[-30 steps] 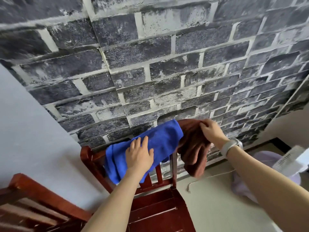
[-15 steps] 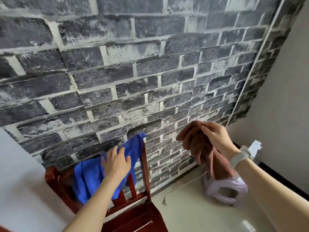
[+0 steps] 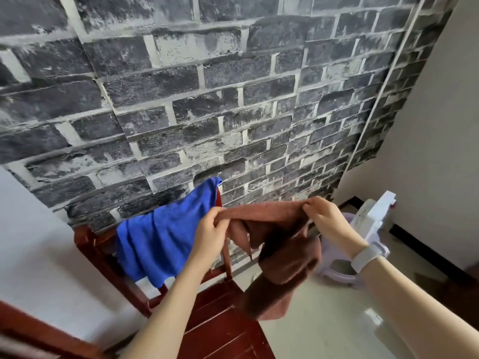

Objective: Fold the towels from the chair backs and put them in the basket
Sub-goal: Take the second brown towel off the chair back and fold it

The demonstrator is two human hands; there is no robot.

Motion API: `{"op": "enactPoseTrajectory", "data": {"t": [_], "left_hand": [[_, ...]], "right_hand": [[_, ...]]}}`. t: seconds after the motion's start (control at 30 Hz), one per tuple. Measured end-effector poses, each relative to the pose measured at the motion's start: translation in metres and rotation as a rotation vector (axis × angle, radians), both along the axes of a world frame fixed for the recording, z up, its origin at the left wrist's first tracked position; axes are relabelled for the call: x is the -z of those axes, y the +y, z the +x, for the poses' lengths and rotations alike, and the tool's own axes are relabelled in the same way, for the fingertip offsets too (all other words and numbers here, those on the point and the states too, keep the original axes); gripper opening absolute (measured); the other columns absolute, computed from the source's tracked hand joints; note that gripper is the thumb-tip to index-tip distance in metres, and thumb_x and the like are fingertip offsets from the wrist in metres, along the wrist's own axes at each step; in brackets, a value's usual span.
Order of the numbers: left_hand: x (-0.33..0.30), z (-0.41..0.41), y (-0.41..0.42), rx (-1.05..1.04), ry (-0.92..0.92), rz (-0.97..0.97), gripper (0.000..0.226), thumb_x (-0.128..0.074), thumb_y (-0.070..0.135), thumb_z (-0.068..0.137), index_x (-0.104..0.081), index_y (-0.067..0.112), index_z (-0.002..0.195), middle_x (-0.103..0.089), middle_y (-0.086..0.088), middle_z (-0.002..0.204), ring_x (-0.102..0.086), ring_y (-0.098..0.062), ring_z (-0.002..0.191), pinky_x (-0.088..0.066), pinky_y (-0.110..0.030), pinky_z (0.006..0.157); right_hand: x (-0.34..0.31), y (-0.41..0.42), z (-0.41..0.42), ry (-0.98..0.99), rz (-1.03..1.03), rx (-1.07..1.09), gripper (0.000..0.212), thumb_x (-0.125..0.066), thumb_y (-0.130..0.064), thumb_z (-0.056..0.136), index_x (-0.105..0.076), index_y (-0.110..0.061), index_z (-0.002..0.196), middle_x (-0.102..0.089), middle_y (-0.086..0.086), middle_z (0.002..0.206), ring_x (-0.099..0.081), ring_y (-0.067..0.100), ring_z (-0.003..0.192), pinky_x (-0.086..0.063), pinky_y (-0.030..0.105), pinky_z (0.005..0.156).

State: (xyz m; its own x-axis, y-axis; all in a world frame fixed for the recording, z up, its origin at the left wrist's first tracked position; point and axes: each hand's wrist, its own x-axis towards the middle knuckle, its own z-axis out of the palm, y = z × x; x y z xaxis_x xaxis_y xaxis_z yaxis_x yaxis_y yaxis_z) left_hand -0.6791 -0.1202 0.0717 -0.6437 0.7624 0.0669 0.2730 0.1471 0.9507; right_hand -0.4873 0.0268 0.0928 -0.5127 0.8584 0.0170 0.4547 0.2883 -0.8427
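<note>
blue microfibre towel point(image 3: 166, 237) draped over red wooden chair back point(image 3: 88, 242), 9 o'clock of hands | left hand point(image 3: 211, 235) pinches brown terry towel point(image 3: 280, 252) top edge | right hand point(image 3: 328, 222) pinches other end, 3 o'clock | towel hangs between, off chair

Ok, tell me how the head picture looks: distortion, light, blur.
Head view: wide-angle bending curves the brick wall lines; soft even daylight, faint glare on the floor; hanging end of the brown towel slightly smeared; left hand, right hand and blue towel fairly sharp.
</note>
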Motion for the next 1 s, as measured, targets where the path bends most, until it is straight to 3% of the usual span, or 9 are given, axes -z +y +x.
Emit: {"op": "enactPoseTrajectory", "data": {"t": [0.07,0.17,0.23,0.37,0.47,0.57,0.67,0.8,1.0], "left_hand": [[-0.020,-0.013,-0.003,-0.011,-0.007,0.054,0.023,-0.049,0.011,0.092,-0.057,0.031,0.083,-0.063,-0.011,0.084,-0.061,-0.027,0.079,-0.051,-0.037,0.076],[-0.040,-0.022,0.002,-0.125,0.139,0.137,0.022,-0.046,0.012,0.093,-0.052,0.030,0.082,-0.057,0.009,0.078,-0.054,-0.007,0.075,-0.040,-0.010,0.065],[-0.046,-0.026,0.004,-0.258,0.094,0.143,0.004,-0.048,0.024,0.093,-0.051,0.022,0.090,-0.053,0.014,0.079,-0.051,-0.007,0.075,-0.034,-0.017,0.062],[-0.020,-0.027,-0.002,-0.495,-0.092,-0.073,0.051,-0.050,0.043,0.090,-0.048,0.000,0.116,-0.062,-0.015,0.102,-0.057,-0.029,0.097,-0.043,-0.035,0.082],[0.010,0.007,-0.019,-0.241,-0.366,-0.229,0.040,-0.042,0.054,0.089,-0.059,0.019,0.098,-0.062,-0.005,0.093,-0.061,-0.025,0.089,-0.046,-0.041,0.082],[0.026,0.042,-0.026,0.124,-0.561,-0.220,0.052,-0.046,0.065,0.075,-0.047,0.032,0.115,-0.057,0.009,0.111,-0.058,-0.007,0.100,-0.044,-0.031,0.087],[0.030,0.043,-0.011,0.145,-0.553,-0.019,0.050,-0.061,0.027,0.085,-0.040,0.014,0.129,-0.060,0.002,0.114,-0.062,-0.001,0.097,-0.047,-0.016,0.080],[0.019,0.027,-0.001,-0.029,-0.181,-0.044,0.005,-0.058,0.012,0.088,-0.059,0.009,0.085,-0.063,0.000,0.073,-0.060,-0.012,0.071,-0.044,-0.016,0.066],[0.003,0.012,-0.010,-0.110,-0.022,0.037,0.009,-0.053,0.016,0.091,-0.061,0.017,0.087,-0.063,0.003,0.080,-0.056,-0.011,0.078,-0.043,-0.028,0.075]], "right_hand": [[-0.003,0.001,-0.002,-0.081,0.085,-0.062,0.013,-0.049,-0.010,0.093,-0.053,-0.003,0.083,-0.052,0.008,0.070,-0.048,0.022,0.068,-0.035,0.032,0.063],[-0.018,-0.003,-0.012,-0.035,0.209,-0.105,0.011,-0.048,-0.013,0.094,-0.052,-0.008,0.086,-0.051,0.001,0.070,-0.046,0.015,0.063,-0.034,0.023,0.058],[-0.030,-0.009,-0.020,0.118,0.204,-0.044,0.013,-0.047,-0.015,0.094,-0.054,-0.011,0.084,-0.051,-0.003,0.068,-0.045,0.007,0.061,-0.034,0.015,0.055],[-0.055,-0.021,-0.043,0.331,-0.067,0.058,0.024,-0.048,-0.023,0.094,-0.054,-0.017,0.071,-0.048,-0.001,0.062,-0.044,0.012,0.058,-0.035,0.027,0.053],[-0.070,-0.031,-0.066,0.312,-0.164,0.002,0.021,-0.045,-0.022,0.095,-0.051,-0.017,0.076,-0.043,-0.001,0.061,-0.043,0.014,0.053,-0.036,0.025,0.046],[-0.080,-0.040,-0.083,0.496,-0.450,-0.023,0.020,-0.038,-0.015,0.097,-0.041,-0.011,0.078,-0.029,0.002,0.057,-0.032,0.016,0.046,-0.024,0.027,0.045],[-0.088,-0.043,-0.093,0.641,-0.565,-0.053,0.025,-0.037,-0.013,0.098,-0.037,-0.013,0.073,-0.027,0.000,0.054,-0.030,0.014,0.042,-0.025,0.023,0.039],[-0.083,-0.036,-0.092,0.770,-0.591,-0.077,0.023,-0.036,-0.009,0.098,-0.040,-0.012,0.076,-0.033,0.003,0.064,-0.035,0.017,0.055,-0.032,0.027,0.053],[0.008,-0.044,-0.063,0.214,-0.675,-0.158,0.018,-0.047,-0.003,0.091,-0.060,-0.011,0.082,-0.062,0.003,0.071,-0.054,0.018,0.068,-0.048,0.032,0.067]]}}
